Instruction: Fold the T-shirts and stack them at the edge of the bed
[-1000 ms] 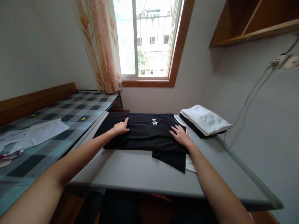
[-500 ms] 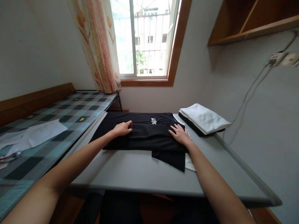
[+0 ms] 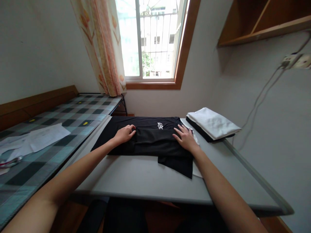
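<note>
A black T-shirt with white lettering lies on a grey table, its near side folded over toward the middle and one sleeve sticking out at the front right. My left hand rests on the fold toward the hem, fingers bent and thumb a little apart from them. On the collar end, my right hand lies with its fingers spread over the black cloth. White fabric shows from beneath the shirt at the right, partly hidden by my right wrist.
Folded white cloth is stacked on black cloth at the table's back right. The grey table borders a checked bed with papers on it. Behind are a curtain and a barred window. Cables hang along the right wall.
My left hand has slid slightly left along the fold, and its fingers look looser. My right hand has shifted a little left and away from me. The shirt keeps nearly the same shape.
</note>
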`<act>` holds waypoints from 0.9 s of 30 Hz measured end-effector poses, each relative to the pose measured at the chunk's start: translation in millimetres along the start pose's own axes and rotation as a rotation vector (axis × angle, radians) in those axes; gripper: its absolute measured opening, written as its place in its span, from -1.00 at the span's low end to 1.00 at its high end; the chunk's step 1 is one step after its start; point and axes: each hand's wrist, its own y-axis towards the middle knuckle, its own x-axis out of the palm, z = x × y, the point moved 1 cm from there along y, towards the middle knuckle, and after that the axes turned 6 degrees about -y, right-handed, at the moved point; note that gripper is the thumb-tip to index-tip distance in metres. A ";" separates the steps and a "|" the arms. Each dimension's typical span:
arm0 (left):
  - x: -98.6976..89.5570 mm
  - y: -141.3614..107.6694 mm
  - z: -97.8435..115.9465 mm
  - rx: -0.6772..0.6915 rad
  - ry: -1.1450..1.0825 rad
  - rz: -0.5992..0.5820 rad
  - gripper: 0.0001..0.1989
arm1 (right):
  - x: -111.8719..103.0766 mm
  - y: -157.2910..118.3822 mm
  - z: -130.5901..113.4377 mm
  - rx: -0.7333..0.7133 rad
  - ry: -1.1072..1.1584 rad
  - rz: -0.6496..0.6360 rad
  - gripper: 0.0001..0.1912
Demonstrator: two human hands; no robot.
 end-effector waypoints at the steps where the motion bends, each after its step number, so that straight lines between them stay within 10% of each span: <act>1: -0.6 -1.9 -6.8 0.013 0.000 0.046 -0.61 | -1.2 0.1 -6.9 -0.051 0.023 0.018 -0.45; 7: 21.7 -26.3 -27.4 0.256 0.025 -0.019 -0.46 | 3.7 -1.4 -42.9 -0.365 0.097 -0.032 -0.51; 16: 5.2 -71.3 -31.6 0.575 0.042 -0.111 -0.26 | -14.0 -2.8 -33.6 -0.352 -0.073 0.027 -0.55; 22: -1.1 -93.8 -60.0 0.608 0.072 0.132 -0.73 | -24.3 -3.7 -13.7 -0.136 -0.212 0.001 -0.62; 27: 0.4 -96.1 -58.9 0.678 0.106 0.101 -0.84 | -19.8 -4.1 -6.3 -0.093 -0.255 -0.037 -0.74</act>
